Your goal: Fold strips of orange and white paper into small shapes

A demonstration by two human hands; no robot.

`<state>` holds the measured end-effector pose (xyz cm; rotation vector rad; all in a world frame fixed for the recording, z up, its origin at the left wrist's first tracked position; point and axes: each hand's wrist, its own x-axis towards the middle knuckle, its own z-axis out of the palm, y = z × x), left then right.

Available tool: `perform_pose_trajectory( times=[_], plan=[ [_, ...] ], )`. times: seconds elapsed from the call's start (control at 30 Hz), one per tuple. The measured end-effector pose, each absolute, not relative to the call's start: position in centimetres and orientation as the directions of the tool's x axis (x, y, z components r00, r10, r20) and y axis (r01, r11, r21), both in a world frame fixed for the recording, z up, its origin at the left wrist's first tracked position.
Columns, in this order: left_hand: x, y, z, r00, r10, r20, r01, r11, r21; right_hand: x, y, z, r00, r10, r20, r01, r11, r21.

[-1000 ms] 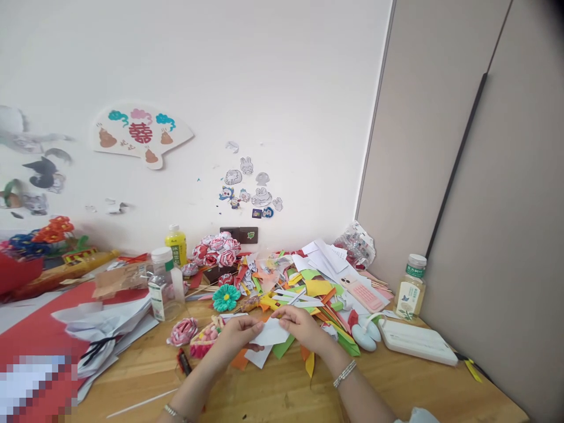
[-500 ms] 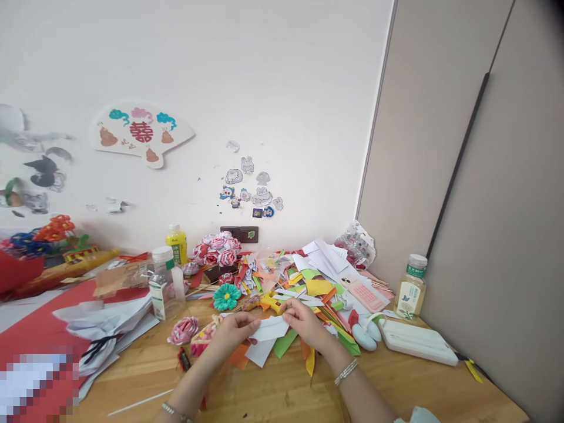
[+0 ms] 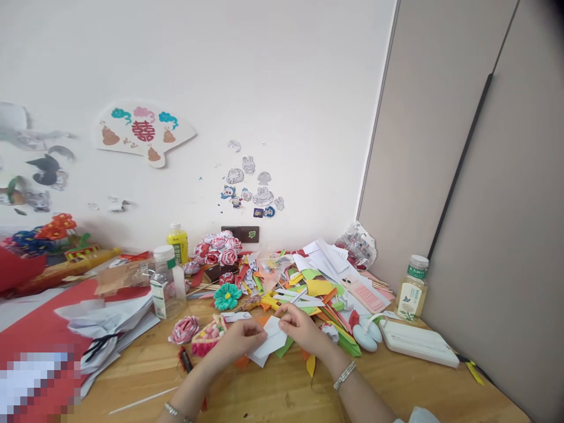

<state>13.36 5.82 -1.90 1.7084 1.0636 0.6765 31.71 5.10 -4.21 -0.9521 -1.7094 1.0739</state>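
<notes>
A folded piece of white paper [image 3: 274,336] is pinched between my two hands, over the front of a pile of coloured paper. My left hand [image 3: 245,338] is closed on its left edge, thumb against the fingertips. At the upper right edge, my right hand [image 3: 299,326] is closed in a pinch too. Just beyond the hands lies a yellow tool [image 3: 269,302], partly covered by paper strips. A pink basket [image 3: 208,338] with small round pieces sits left of my left hand, near a pink-and-white paper rose [image 3: 184,331].
Clear bottles stand left [image 3: 165,285] and right [image 3: 411,288]. A teal flower [image 3: 227,296] and a phone [image 3: 362,292] lie around the paper heap [image 3: 317,286]. A white power bank [image 3: 418,342] lies at right, and a thin white stick [image 3: 141,400] at front left.
The white paper has turned and shows a narrower, slanted shape between my hands. My left hand has shifted slightly right and down. A white folded strip now shows behind it.
</notes>
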Motion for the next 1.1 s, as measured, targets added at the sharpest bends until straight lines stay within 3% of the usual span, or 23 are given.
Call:
perform_pose_trajectory(
  times=[0.13,0.33,0.63,0.93,1.1],
  plan=[
    [13.9,5.5,-2.2,0.525,0.85,-0.038,0.399,-0.206,0.894,31.4,5.1,-4.3,-0.284,0.915,0.286,0.125,0.331,-0.935],
    [14.5,5.4,-2.5,0.413,0.909,0.065,0.394,-0.242,0.887,31.4,5.2,-3.9,-0.239,0.909,0.342,-0.037,0.343,-0.939],
    [14.6,6.1,-2.5,0.283,0.955,-0.086,0.034,0.079,0.996,30.9,4.8,-4.3,-0.437,0.876,0.203,0.033,0.241,-0.97],
    [14.6,5.6,-2.1,0.325,0.935,-0.141,-0.097,0.182,0.979,31.3,5.1,-4.2,-0.451,0.864,0.225,-0.037,0.234,-0.972],
    [14.3,5.7,-2.2,0.324,0.936,-0.139,-0.177,0.205,0.963,31.5,5.0,-4.2,-0.386,0.89,0.244,-0.166,0.193,-0.967]
  ],
)
